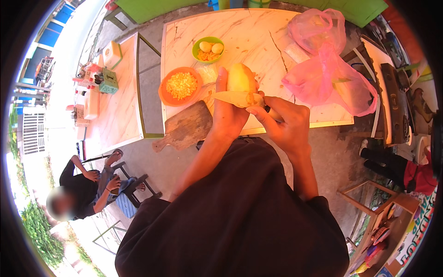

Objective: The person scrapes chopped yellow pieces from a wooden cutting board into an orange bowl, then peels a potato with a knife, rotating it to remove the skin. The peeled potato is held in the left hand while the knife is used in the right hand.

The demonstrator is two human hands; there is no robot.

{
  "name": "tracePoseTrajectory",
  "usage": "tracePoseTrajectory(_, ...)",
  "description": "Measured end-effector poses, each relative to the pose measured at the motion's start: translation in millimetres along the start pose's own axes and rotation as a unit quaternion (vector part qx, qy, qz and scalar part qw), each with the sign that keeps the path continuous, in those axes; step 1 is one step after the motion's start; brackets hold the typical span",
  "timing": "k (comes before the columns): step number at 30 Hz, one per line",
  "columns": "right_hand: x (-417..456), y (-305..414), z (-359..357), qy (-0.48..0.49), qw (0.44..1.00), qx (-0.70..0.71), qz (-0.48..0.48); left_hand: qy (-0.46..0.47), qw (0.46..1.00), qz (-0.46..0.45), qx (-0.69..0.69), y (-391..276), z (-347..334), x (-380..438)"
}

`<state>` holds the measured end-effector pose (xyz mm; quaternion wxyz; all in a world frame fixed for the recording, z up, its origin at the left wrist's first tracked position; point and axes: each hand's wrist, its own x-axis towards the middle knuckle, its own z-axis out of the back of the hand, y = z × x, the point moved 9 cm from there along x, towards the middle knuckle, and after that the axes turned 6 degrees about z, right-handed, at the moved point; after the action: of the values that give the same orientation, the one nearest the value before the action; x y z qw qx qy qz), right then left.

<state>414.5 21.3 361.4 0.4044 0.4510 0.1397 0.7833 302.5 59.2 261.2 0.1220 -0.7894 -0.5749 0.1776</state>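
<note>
My left hand (pixel 226 121) holds up a smooth yellow peeled fruit or vegetable (pixel 239 78), thumb along its left side. My right hand (pixel 290 116) grips the handle of a knife (pixel 235 99). Its broad blade points left and lies across the near end of the yellow piece. Whether the edge is cutting in cannot be seen. Left of my hands, an orange bowl (pixel 162 91) contains small yellow dice. A green bowl (pixel 207 62) beyond holds two pale rounded pieces above yellow strips. A worn wooden cutting board (pixel 188 124) overhangs the table's near edge, partly behind my left hand.
Pink plastic bags (pixel 318 76) lie on the right of the marble-patterned table (pixel 242 31), whose top is cracked. At left, a second table (pixel 121 100) carries containers. A seated person (pixel 86 187) is at lower left; another person (pixel 415 175) is at right, near a stove (pixel 394 104).
</note>
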Motion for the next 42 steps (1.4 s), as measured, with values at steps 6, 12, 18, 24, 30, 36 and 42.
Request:
tracePoseTrajectory(6, -2.4, -5.1, 2.6, 0.021, 0.999, 0.033, -0.018, 0.048, 0.999, 0.004, -0.013, -3.4, -2.3, -0.5)
tracePoseTrajectory(12, -0.8, -11.7, 6.8, 0.021, 0.999, 0.009, -0.039, -0.030, 0.999, 0.007, 0.008, -5.6, -0.7, -3.5)
tracePoseTrajectory(18, 5.9, -0.6, 4.0, 0.025, 0.999, 0.037, -0.005, -0.010, 0.998, 0.005, 0.054, -2.0, -0.1, -4.8)
tracePoseTrajectory(24, -0.4, -15.3, 7.5, 0.031, 0.998, 0.033, -0.039, 0.052, 0.996, 0.033, 0.069, -7.1, -1.8, -7.2)
tracePoseTrajectory(30, 9.3, -7.6, 7.0, 0.029, 0.998, 0.027, -0.039, 0.080, 0.988, 0.037, 0.124, -0.2, -0.2, -9.8)
tracePoseTrajectory(36, 6.6, -26.7, 6.0, 0.049, 0.993, 0.064, -0.082, 0.079, 0.987, 0.037, 0.133, 0.4, -1.7, -8.9)
tracePoseTrajectory(42, 8.5, -11.9, -1.7, 0.080, 0.993, 0.054, -0.063, 0.007, 0.993, 0.012, 0.116, -6.5, 6.7, -4.0)
